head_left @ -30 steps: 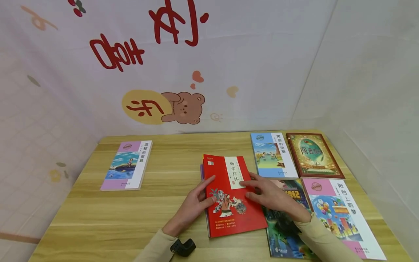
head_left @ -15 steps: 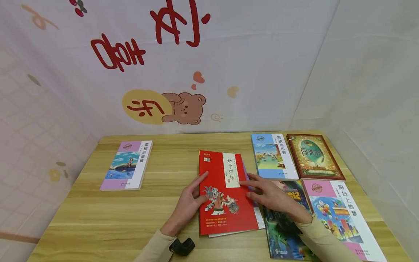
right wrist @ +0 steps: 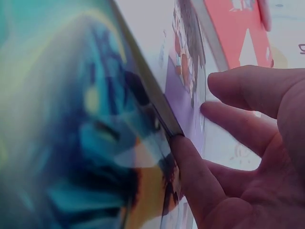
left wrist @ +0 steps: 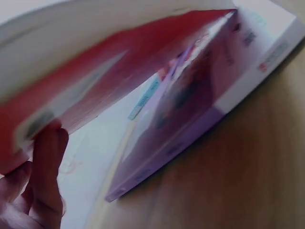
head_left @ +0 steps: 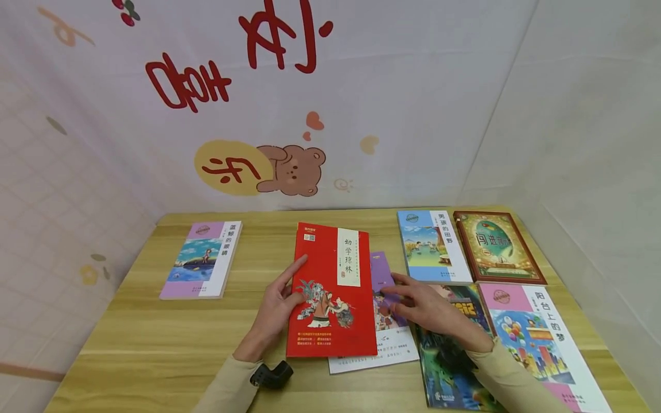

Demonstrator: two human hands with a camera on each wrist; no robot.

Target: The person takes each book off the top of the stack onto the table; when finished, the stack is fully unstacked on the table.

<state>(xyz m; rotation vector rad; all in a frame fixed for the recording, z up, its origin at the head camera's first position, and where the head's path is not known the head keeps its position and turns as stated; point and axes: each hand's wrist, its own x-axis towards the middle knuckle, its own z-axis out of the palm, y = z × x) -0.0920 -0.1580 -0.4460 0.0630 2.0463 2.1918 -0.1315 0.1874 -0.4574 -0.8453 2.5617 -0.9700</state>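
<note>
My left hand point(head_left: 272, 310) grips a red book point(head_left: 322, 258) by its left edge, thumb on the cover. In the left wrist view the red book's underside point(left wrist: 143, 45) is raised at a tilt above a purple-and-white book point(left wrist: 190, 119), with fingertips beneath it. That purple-and-white book point(head_left: 374, 358) lies on the table, partly covered by the red one in the head view. At its right side is my right hand point(head_left: 426, 304), fingers spread and fairly straight. The right wrist view shows fingertips point(right wrist: 183, 143) at the book's edge, with the thumb apart from it.
To the right lie a blue-and-white book point(head_left: 428, 244), a brown-bordered book point(head_left: 498, 246), a dark green book point(head_left: 446, 376) and a pink-and-white book point(head_left: 542, 338). Another pink-and-white book point(head_left: 201, 261) lies at the left. A printed curtain point(head_left: 413, 103) stands behind the wooden table point(head_left: 155, 344).
My left hand has moved the red book leftward and lifted it off the purple-and-white book, which now shows at the right. My right hand has stayed nearly in place.
</note>
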